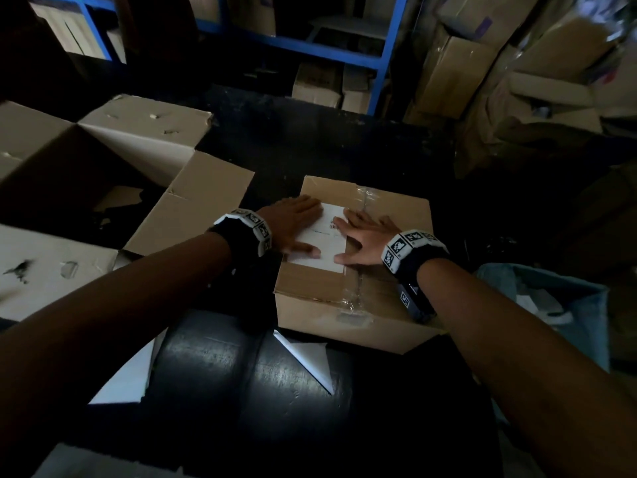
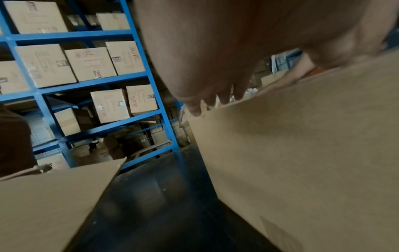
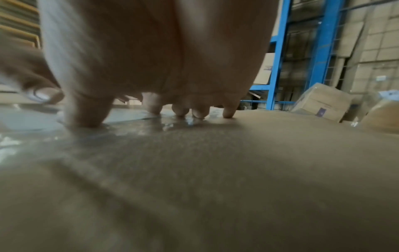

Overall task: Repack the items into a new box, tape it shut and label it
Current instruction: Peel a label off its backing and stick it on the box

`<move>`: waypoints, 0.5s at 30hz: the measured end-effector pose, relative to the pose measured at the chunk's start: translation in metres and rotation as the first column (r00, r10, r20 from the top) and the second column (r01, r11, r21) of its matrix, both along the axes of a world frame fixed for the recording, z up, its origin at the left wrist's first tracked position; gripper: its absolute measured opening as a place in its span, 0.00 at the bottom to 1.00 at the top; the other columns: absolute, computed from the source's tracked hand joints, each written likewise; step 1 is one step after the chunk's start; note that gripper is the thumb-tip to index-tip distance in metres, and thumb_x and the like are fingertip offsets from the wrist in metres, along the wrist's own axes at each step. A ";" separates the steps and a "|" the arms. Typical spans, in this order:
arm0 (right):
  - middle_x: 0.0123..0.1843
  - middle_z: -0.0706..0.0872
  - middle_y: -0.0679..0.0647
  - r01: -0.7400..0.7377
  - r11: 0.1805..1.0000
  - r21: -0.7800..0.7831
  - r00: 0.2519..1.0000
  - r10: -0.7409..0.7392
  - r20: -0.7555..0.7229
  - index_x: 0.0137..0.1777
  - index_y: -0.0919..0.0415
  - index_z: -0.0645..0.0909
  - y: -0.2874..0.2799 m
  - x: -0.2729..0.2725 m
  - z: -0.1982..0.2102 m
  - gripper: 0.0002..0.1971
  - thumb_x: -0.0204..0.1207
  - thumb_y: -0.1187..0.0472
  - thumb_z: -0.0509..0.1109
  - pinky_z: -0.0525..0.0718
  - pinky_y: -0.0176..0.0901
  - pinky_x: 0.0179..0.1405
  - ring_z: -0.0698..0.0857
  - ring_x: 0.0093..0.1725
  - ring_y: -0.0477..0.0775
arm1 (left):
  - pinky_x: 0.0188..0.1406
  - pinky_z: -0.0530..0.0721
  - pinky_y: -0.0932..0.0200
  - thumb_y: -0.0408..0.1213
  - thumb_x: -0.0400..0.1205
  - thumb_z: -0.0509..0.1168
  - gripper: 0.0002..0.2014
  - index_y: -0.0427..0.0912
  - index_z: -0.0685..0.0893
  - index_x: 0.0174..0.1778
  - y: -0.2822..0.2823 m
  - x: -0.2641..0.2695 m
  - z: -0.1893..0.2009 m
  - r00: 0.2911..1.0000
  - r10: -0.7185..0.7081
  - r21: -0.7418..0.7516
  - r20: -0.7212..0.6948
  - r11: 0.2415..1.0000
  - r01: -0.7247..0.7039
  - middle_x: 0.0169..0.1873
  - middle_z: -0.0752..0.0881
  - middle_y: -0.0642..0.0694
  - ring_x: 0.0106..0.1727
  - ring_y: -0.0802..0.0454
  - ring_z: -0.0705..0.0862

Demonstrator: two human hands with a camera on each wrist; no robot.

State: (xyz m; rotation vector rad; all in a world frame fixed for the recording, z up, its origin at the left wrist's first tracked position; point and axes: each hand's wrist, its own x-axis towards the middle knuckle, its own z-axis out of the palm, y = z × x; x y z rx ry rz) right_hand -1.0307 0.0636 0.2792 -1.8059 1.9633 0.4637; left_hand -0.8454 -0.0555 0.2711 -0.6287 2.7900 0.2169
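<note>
A closed brown cardboard box (image 1: 389, 301) sits on the black table, sealed along its top seam with clear tape (image 1: 362, 198). A white label (image 1: 327, 232) lies on the box top. My left hand (image 1: 296, 225) lies flat with straight fingers on the label's left side. My right hand (image 1: 365, 241) presses flat with spread fingers on the label's right edge. In the right wrist view the fingertips (image 3: 199, 113) push down on the shiny tape and the box top (image 3: 215, 170). In the left wrist view the left hand (image 2: 215, 68) rests over the box's top edge (image 2: 302, 153).
A large open, worn cardboard box (image 1: 86, 188) stands at the left, one flap (image 1: 193, 208) reaching toward the sealed box. White backing paper (image 1: 310, 357) lies at the table's near edge. A blue bin (image 1: 551, 305) is at the right. Blue shelving (image 2: 97, 81) with cartons stands behind.
</note>
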 end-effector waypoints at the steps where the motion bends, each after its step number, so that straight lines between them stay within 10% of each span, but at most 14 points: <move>1: 0.86 0.32 0.46 -0.003 1.000 -0.001 1.000 0.003 -0.013 0.84 0.46 0.35 0.000 0.000 -0.001 0.52 0.69 0.24 0.58 0.40 0.64 0.82 0.35 0.85 0.52 | 0.82 0.46 0.43 0.71 0.72 0.57 0.52 0.43 0.42 0.82 -0.002 -0.002 -0.001 0.998 -0.014 0.025 0.053 1.000 0.013 0.83 0.43 0.43 0.83 0.45 0.42; 15: 0.86 0.33 0.46 0.040 0.999 -0.013 0.996 -0.041 -0.081 0.84 0.44 0.37 -0.023 -0.007 0.007 0.51 0.68 0.24 0.58 0.45 0.71 0.79 0.36 0.85 0.54 | 0.79 0.41 0.33 0.82 0.62 0.51 0.57 0.57 0.37 0.80 -0.030 0.001 0.002 0.986 0.026 -0.064 0.164 0.998 -0.015 0.82 0.37 0.53 0.82 0.45 0.35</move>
